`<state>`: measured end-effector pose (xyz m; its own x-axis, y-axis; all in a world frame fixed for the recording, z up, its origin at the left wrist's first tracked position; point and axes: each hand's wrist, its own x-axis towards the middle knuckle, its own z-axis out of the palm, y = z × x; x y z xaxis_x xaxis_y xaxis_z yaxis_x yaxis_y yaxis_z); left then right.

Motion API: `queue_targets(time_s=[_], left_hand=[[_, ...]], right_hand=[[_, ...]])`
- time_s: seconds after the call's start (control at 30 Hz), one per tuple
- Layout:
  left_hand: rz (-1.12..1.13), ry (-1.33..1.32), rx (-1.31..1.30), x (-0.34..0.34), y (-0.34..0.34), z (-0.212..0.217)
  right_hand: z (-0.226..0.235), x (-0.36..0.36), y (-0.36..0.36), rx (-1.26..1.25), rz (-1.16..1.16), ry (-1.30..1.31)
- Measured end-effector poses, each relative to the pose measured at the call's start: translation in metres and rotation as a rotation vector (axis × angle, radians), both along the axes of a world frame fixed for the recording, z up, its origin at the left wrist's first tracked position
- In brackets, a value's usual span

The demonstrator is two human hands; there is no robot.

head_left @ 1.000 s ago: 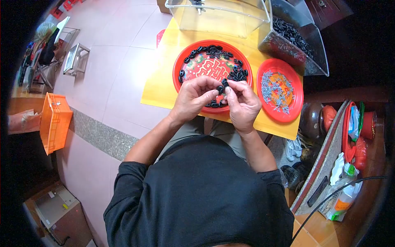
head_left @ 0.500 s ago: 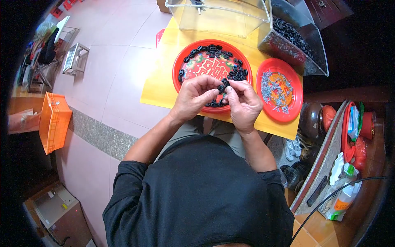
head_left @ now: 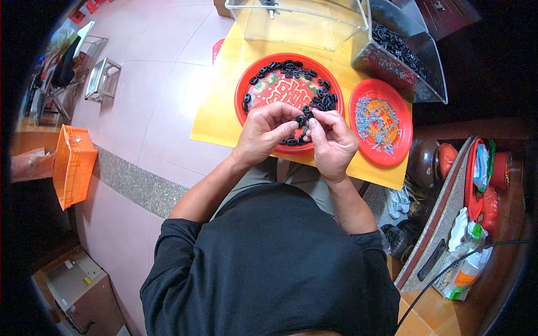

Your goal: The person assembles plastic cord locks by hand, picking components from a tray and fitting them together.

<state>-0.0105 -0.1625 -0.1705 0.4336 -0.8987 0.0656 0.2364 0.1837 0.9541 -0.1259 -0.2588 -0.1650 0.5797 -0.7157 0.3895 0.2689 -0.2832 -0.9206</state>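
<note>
Over the near part of a round red tray (head_left: pixel 241 95), my two hands meet at the fingertips. My left hand (head_left: pixel 268 130) pinches a small black plastic piece (head_left: pixel 301 120) between thumb and fingers. Right beside it, my right hand (head_left: pixel 334 143) is closed on another small black piece (head_left: pixel 307 112); whether the two are joined cannot be made out. Many similar black oval pieces (head_left: pixel 324 101) lie round the inside of the tray. To the right, a smaller red plate (head_left: pixel 383 159) bears many small silvery metal parts (head_left: pixel 367 120).
The tray and plate stand on a yellow-covered table (head_left: pixel 210 126). Behind them are a clear plastic bin (head_left: pixel 302 28) and another clear bin (head_left: pixel 386 70) with many black pieces. A low shelf (head_left: pixel 443 207) with bags and bottles is at right, an orange crate (head_left: pixel 75 166) at left.
</note>
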Motion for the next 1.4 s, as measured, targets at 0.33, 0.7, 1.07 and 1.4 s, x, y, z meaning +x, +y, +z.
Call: queue_targets(time_s=[0.33,0.7,1.07,1.4], left_hand=[[0.004,0.044,-0.023,-0.001,0.0,-0.002],[-0.012,0.147,-0.043,-0.001,0.0,-0.004],[0.029,0.161,-0.049,-0.009,-0.001,-0.005],[0.069,0.103,-0.032,-0.016,0.001,0.002]], right_hand=[[-0.003,-0.001,-0.001,-0.064,-0.021,0.017],[-0.002,-0.002,0.001,-0.131,-0.054,0.041],[-0.007,-0.003,0.005,-0.236,-0.142,-0.003],[-0.008,-0.003,0.007,-0.136,-0.137,-0.036]])
